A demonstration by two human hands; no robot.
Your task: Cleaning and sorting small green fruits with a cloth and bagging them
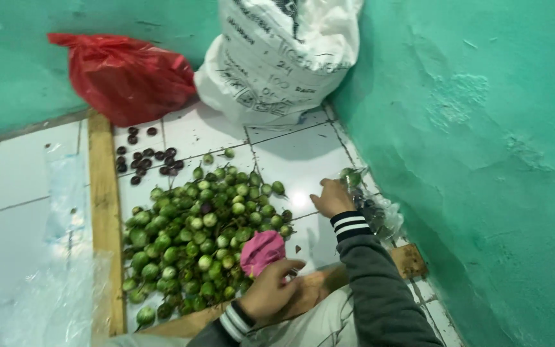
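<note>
The crumpled pink plastic bag [261,252] sits in the left hand [270,290], low in the middle of the view, just above the edge of the pile. The left hand is curled about halfway shut, with the fingers pinching the bag from below. The right hand [332,197] reaches out to the wall side and closes its fingers on a thin clear plastic bag [375,212] with a few green fruits inside. Both arms wear dark grey sleeves with black and white striped cuffs. Between the hands lies a big pile of small round green eggplants [200,238], smooth and shiny, on white floor tiles [293,160]. A smaller bunch of little dark purple round fruits [146,157] lies near the top of the pile. A flat wooden frame [105,212] runs along the left side and the bottom of the pile. Behind, a shiny red plastic bag [126,74] and a big white woven sack [274,58] lean on the rough green wall [476,148]. Clear plastic sheets [62,257] lie on the floor to the left.
</note>
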